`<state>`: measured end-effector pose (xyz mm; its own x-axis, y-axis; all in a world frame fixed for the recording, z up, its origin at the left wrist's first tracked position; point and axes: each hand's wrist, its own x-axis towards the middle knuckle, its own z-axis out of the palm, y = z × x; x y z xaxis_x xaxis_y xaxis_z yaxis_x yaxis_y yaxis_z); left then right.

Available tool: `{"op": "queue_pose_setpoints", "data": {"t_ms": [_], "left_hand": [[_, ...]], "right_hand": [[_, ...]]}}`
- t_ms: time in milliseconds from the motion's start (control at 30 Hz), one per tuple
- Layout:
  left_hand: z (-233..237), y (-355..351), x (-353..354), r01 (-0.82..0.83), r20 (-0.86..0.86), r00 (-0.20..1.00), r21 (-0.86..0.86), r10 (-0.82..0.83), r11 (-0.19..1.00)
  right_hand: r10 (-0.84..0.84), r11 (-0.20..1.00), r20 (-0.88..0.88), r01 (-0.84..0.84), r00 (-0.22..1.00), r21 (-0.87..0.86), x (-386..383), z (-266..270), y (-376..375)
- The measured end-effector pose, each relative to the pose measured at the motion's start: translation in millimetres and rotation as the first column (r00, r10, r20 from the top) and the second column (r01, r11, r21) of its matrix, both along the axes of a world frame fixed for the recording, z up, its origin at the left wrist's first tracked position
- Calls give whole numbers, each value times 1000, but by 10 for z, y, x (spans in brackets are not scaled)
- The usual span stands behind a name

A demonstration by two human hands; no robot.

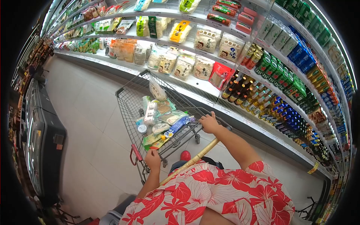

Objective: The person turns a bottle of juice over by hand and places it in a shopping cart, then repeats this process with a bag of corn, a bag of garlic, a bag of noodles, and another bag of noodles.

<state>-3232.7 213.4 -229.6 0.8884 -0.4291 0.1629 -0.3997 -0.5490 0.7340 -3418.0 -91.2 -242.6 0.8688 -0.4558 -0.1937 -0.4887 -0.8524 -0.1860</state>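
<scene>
A wire shopping cart stands in front of me, with a yellowish bar across its near end. My right hand is closed over the cart's dark frame at the right. At the near left of the basket, my left hand has its fingers curled in, just below a green and yellow packet; whatever it grips is hidden. Inside the basket lie several packages, among them a white pack, a blue pack, a round-topped container and a clear bag leaning at the far end.
Refrigerated shelves run along the front and right, with packs of noodles, a red packet, green cans and bottles. A dark freezer case stands at the left, across the tiled floor.
</scene>
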Motion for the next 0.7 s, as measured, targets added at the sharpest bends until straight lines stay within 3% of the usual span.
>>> {"op": "queue_pose_setpoints", "data": {"t_ms": [233,333,400,467,533,700], "left_hand": [[309,-576,-50,-49,67,997,203,36,978],[400,-1049,-177,76,3,997,244,-79,967],[210,-1411,-203,61,-20,998,-87,-63,994],[276,-1743,-178,60,-9,998,-93,-61,994],[465,-2134,-246,104,213,971,36,-109,994],[629,-2912,-274,108,182,977,27,-111,994]], "right_hand": [[67,997,-22,-67,997,37,396,39,-542],[107,994,-17,-107,994,18,563,5,-758],[132,991,-23,-131,991,42,675,40,-899],[144,988,24,-146,989,50,793,43,-1035],[164,984,21,-165,986,66,894,57,-1153],[150,950,279,-216,948,224,926,302,-1331]]}}
